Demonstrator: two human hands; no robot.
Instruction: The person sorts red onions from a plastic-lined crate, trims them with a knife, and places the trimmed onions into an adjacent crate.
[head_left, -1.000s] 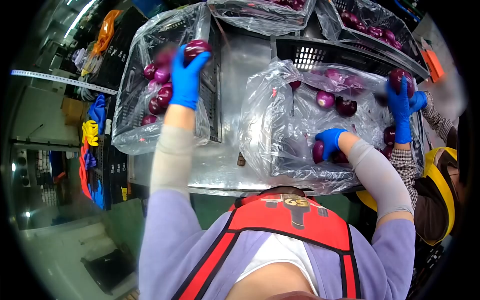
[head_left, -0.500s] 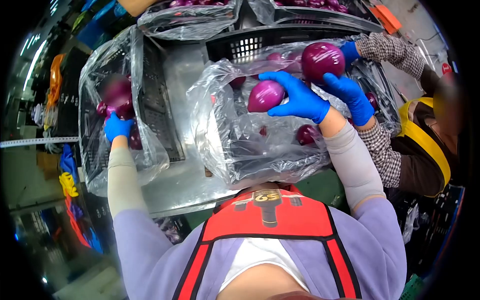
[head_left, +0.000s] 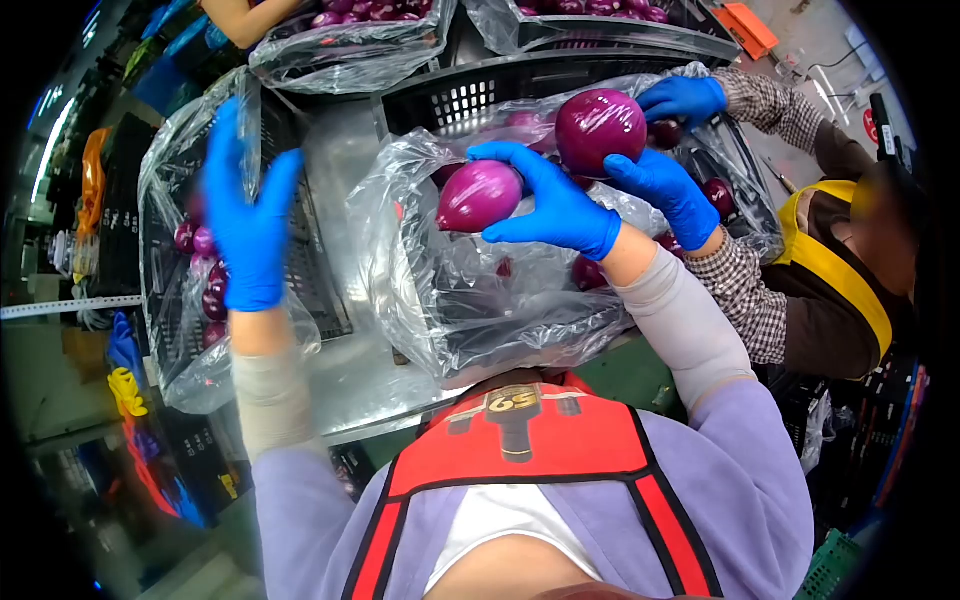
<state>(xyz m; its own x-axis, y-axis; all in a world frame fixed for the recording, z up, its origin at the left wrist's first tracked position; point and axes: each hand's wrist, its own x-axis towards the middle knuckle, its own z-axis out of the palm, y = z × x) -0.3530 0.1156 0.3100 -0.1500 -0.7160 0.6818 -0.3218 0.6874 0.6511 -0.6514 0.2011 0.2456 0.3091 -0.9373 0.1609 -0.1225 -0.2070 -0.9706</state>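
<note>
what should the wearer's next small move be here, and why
Probably bring the red onion leftward toward the left hand. The right hand grips it above the plastic-lined middle crate, while the left hand looks empty, fingers spread, over the left crate, where several loose red onions lie.

One wide, rounded view looks from the wearer's head, facing forward and steeply down; the red apron is close below the lens, at the lower middle. The left hand, right hand and crate lie farther out ahead; the corners curve away into black.
</note>
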